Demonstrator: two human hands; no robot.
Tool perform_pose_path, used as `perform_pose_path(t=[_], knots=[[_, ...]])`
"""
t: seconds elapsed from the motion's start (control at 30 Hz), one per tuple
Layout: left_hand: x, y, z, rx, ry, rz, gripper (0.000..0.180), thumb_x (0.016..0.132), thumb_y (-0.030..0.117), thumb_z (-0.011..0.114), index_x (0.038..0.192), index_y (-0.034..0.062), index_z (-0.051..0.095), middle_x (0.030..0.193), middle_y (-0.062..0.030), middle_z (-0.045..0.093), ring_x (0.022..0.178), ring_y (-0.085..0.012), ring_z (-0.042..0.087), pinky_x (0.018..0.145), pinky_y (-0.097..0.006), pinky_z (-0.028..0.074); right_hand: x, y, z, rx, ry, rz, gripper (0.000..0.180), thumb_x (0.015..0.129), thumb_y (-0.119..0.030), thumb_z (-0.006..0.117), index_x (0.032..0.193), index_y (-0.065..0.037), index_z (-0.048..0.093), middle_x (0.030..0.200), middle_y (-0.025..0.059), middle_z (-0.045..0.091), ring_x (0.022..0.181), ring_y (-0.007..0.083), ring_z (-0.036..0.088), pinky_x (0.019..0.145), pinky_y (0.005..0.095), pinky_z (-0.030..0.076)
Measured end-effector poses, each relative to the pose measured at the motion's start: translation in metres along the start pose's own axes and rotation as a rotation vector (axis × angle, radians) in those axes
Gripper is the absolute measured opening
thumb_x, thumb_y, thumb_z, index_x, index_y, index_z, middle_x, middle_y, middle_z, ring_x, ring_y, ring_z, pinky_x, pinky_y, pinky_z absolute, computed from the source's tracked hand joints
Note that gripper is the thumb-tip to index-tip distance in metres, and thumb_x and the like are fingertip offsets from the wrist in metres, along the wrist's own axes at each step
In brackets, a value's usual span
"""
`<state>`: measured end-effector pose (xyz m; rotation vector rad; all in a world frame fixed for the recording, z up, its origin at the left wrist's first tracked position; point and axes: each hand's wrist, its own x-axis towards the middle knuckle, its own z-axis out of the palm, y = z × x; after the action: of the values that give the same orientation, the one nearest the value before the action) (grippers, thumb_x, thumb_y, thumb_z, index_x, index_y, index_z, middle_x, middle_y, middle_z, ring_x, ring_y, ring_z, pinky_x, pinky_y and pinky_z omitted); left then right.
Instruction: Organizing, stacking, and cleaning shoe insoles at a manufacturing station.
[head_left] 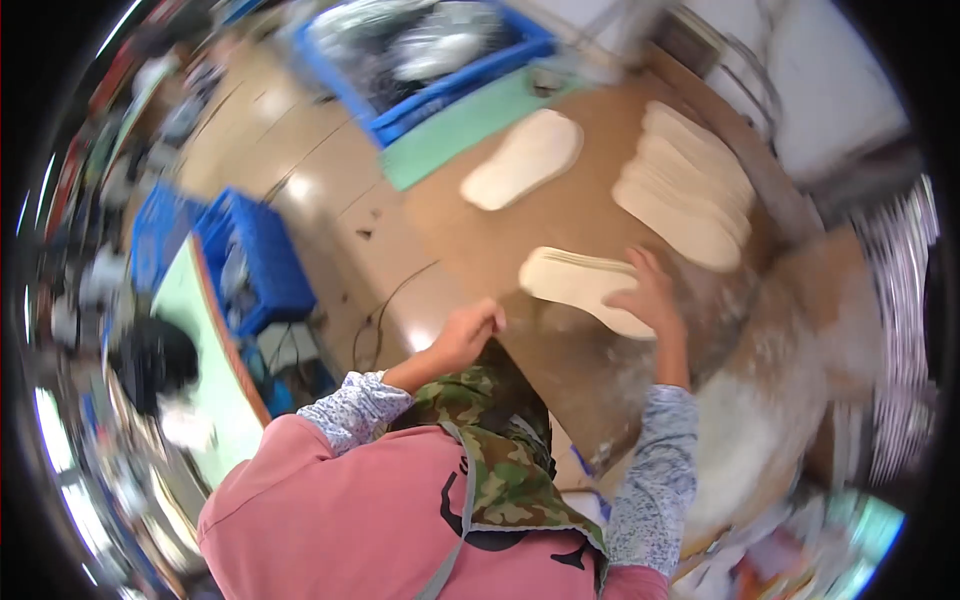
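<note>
On the brown work table lies a small stack of cream insoles (572,284), its layered far edge showing. My right hand (652,298) is over the stack's right end, thumb and fingers apart; whether it presses on the top insole I cannot tell. At the table's near left edge, above my camouflage apron (515,470), my left hand (468,332) is closed with curled fingers, and nothing sticks out of it. A single cream insole (525,160) rests farther back. To the right of it, a fanned row of overlapping insoles (685,190) lies on the table.
A blue crate (390,128) with plastic-wrapped goods stands beyond a green board (425,160) at the back. More blue crates (262,262) stand to the left beside a pale green bench (190,330). A dark-haired person (160,360) is there. Brown sheeting (825,310) borders the right.
</note>
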<state>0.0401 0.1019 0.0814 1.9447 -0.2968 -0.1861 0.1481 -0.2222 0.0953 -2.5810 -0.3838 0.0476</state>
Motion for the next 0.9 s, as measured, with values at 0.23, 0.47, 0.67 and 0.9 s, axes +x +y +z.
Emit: perform_pose_path(t=[0.23,0.47,0.67,0.9], knots=[[-0.249,-0.006,-0.044,0.352,0.499,-0.282,0.004,0.081,0.006,0.044,0.085,0.0055,0.047,0.075,-0.0155,0.057,0.075,-0.0381,0.057,0.063,-0.046,0.044,-0.021,0.027,0.036,-0.022,-0.468,-0.025,0.079,0.054,-0.026,0.088,0.120,-0.001,0.053,0.114,0.0181,0.054,0.108,0.0326,0.054,0.090,0.0421,0.045],[-0.345,0.009,0.035,0.260,0.978,-0.714,0.009,0.087,0.014,0.043,0.085,0.0072,0.049,0.070,-0.0167,0.060,0.068,-0.0402,0.058,0.059,-0.049,0.042,0.033,-0.042,-0.007,0.208,-0.742,-0.055,0.042,0.074,-0.014,0.073,0.109,0.004,0.057,0.095,0.0133,0.062,0.081,0.0230,0.061,0.071,0.0336,0.051],[-0.386,0.011,0.075,0.078,1.311,-0.816,0.008,0.090,0.013,0.043,0.095,0.0075,0.044,0.071,-0.0162,0.059,0.067,-0.0397,0.058,0.059,-0.049,0.041,-0.022,-0.091,-0.024,0.463,-0.517,0.029,0.038,0.078,-0.011,0.069,0.107,0.011,0.059,0.105,0.0167,0.054,0.098,0.0271,0.054,0.087,0.0336,0.045],[-0.460,0.014,0.073,0.111,1.510,-0.670,0.001,0.082,0.004,0.043,0.082,0.0040,0.042,0.075,-0.0137,0.047,0.072,-0.0328,0.049,0.065,-0.040,0.040,-0.005,-0.133,0.030,0.232,-0.465,-0.226,0.037,0.082,-0.012,0.068,0.111,0.009,0.058,0.106,0.0190,0.058,0.096,0.0273,0.057,0.085,0.0333,0.048]])
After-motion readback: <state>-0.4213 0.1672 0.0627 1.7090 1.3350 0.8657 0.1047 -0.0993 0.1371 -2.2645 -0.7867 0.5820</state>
